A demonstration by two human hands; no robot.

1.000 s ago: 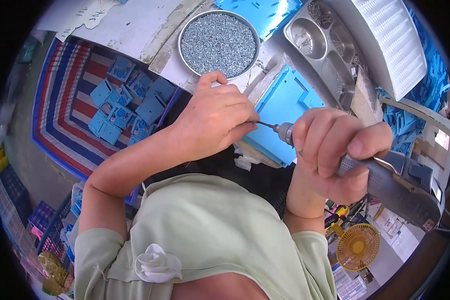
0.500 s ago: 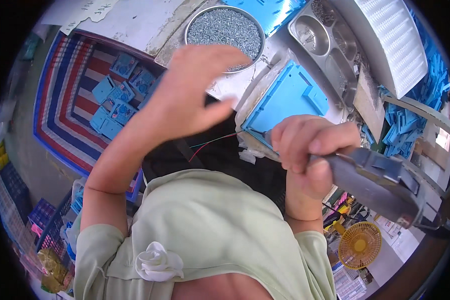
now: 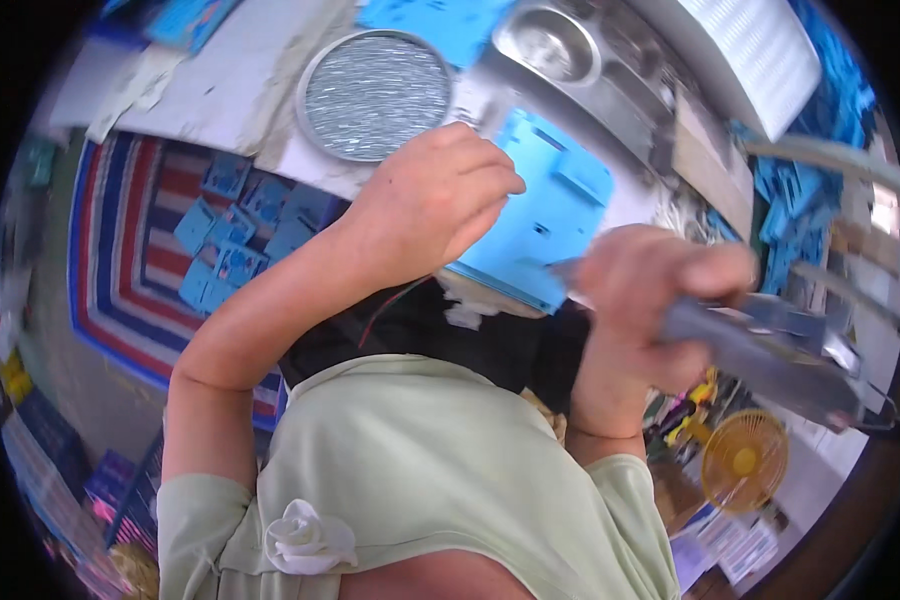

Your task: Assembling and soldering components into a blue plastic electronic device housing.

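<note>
Head view: a worker's two bare hands over a blue plastic panel [image 3: 575,215], just right of the frame's centre. The panel is flat and smooth, roughly rectangular, with a raised rib near its upper right corner and a small dark opening near its middle. The left hand [image 3: 435,200], at centre, has its fingers bent inward, partly closed, the fingertips at the panel's left edge; whether it pinches anything I cannot tell. The right hand [image 3: 635,310], blurred, is wrapped around a grey, cylindrical power screwdriver [image 3: 750,350], whose nose points left toward the panel's lower part; contact between the two cannot be made out.

Upper centre, a round metal bowl [image 3: 302,100] holds a dense, glinting mass of small silvery screws [image 3: 378,95]; the left hand lies close by its lower right rim. To its right is a shiny steel tray [image 3: 615,100] with moulded compartments, then a white ribbed container [image 3: 760,60] and a heap of blue plastic pieces [image 3: 800,215]. At left, a liner of red, white and blue striped cloth [image 3: 120,250] surrounds blue parts [image 3: 225,230]. Thin wires [image 3: 395,300] cross dark fabric below the left hand. A yellow round-caged fan [image 3: 745,460] stands lower right. The left hand covers part of the panel's left side; the right hand obscures much of the screwdriver's grip.
</note>
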